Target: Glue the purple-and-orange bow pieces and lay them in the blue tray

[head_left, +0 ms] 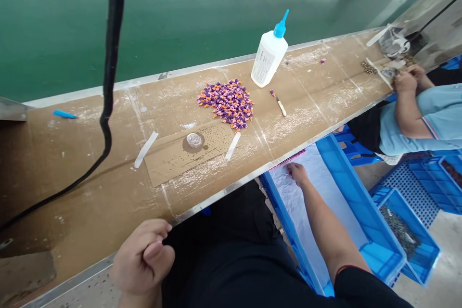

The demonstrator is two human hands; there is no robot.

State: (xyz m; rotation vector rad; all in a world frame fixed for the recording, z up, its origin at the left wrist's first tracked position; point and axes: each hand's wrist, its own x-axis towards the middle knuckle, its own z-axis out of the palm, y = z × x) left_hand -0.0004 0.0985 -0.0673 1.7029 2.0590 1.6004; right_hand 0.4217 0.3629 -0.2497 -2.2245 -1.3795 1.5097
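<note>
Right hand (298, 173) inside a long blue plastic bin (361, 207) lined with a white sheet (332, 192), fingertips at or just beside a narrow row of small pink-and-purple pieces (288, 159) along the sheet's far end. Fingers bent downward; could not tell whether they gripped a piece. Left hand (144, 257) curled into a loose fist by the bench's near edge, nothing visible in it; a tiny item could have been hidden.

Step in hand, by my judgement: handling at the row, laying down or picking up unclear. The next move seemed to call for a light fingertip touch, leaving neighbouring pieces undisturbed.

A heap of small purple, orange and white pieces (227, 103) lay on the brown cardboard bench cover (310, 84), behind a taped cardboard strip (169, 163) bearing a round whitish blob (195, 140). White plastic bottle with blue nozzle (269, 60) stood right of the heap.
</note>
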